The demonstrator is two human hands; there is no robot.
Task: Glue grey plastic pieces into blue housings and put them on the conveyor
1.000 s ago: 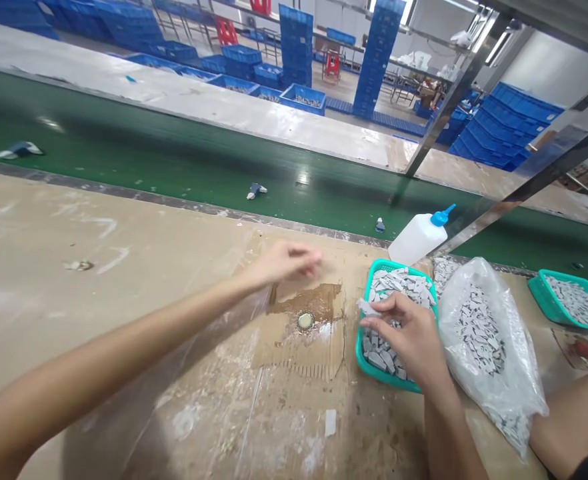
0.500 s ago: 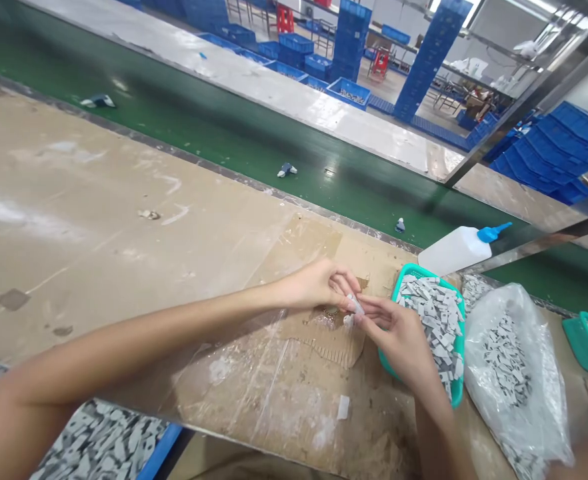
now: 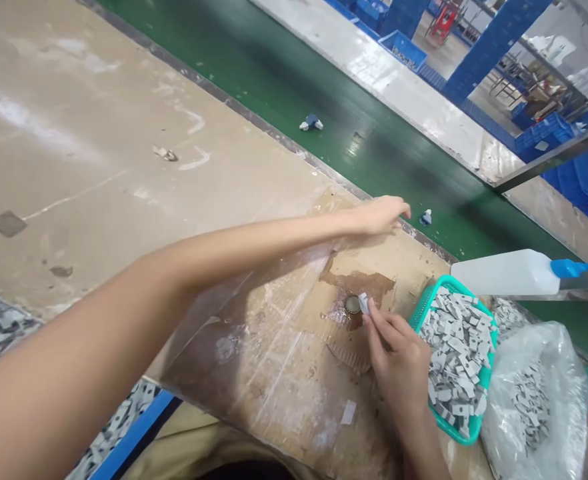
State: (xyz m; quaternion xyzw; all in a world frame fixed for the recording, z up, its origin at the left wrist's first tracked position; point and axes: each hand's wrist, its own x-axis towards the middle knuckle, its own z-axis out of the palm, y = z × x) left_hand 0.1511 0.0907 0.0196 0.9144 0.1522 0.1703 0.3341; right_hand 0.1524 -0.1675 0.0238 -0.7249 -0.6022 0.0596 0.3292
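My right hand (image 3: 399,353) pinches a small light-grey plastic piece (image 3: 364,303) between thumb and fingertips. The piece is just beside a small round cap-like dish (image 3: 353,305), which sits on a wet brown patch of cardboard. Stretched out over the table's far edge, my left hand (image 3: 383,215) has loosely bent fingers apart, with nothing visible in them; some fingertips are hidden. Just past it, a small blue-and-white part (image 3: 425,217) lies on the green belt (image 3: 269,93). A green basket (image 3: 417,313) full of light-grey pieces (image 3: 457,353) stands right of my right hand.
A white bottle with a blue nozzle (image 3: 507,272) lies behind the basket. A clear plastic bag (image 3: 559,360) of grey pieces is at the right. Another blue-and-white part (image 3: 311,123) rests on the belt. A blue crate (image 3: 134,433) of grey pieces sits below the table edge.
My hands have come apart. The left has moved forward to the belt edge, while the right keeps a grey piece near the round dish. The view has tilted down and turned.
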